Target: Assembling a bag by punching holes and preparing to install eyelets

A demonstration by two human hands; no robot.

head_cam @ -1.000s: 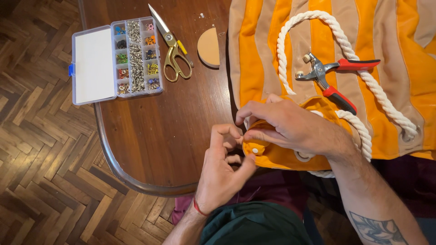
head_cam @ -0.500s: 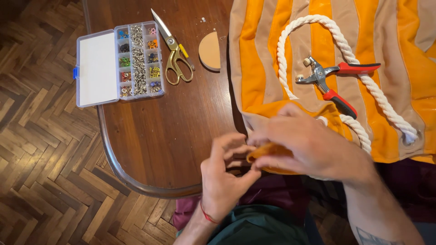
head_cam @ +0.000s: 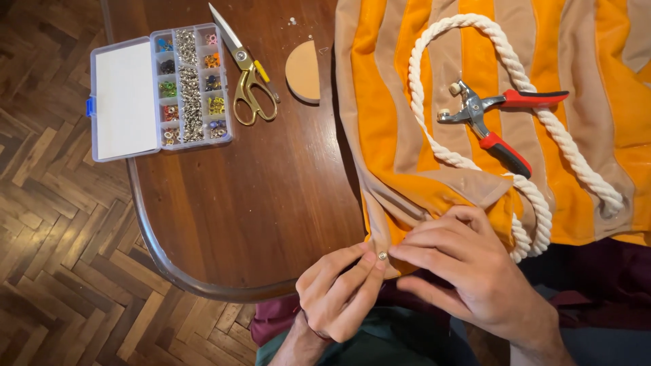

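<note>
- At far left, a clear plastic compartment box [head_cam: 159,91] lies open on the dark polished wooden table [head_cam: 258,196]; its narrow cells hold small metal eyelets in silver and mixed colours, and its flat white lid is folded out to the side.
- Just beside the box rest gold-handled scissors [head_cam: 247,85], blades closed, then a round tan disc [head_cam: 303,71] partly tucked under the cloth edge.
- Your left hand [head_cam: 339,291] is closed to a pinch: thumb and forefinger grip a small round silver eyelet [head_cam: 382,256] at the lower corner of the orange and beige striped velvet fabric [head_cam: 380,129].
- Your right hand [head_cam: 468,271] lies loosely curled over that same corner, fingers pressing the folded fabric flat against the table edge; it grasps only cloth.
- Judgement on progress: the eyelet is seated at the corner but does not appear crimped, since the tool lies unused. Whether other eyelets are fitted, I cannot tell.
- Right of your hands, a thick twisted white cotton rope [head_cam: 475,88] loops across the soft, napped fabric.
- Red-handled metal eyelet pliers [head_cam: 498,118] sit on the fabric inside that loop, well apart from both hands.
</note>
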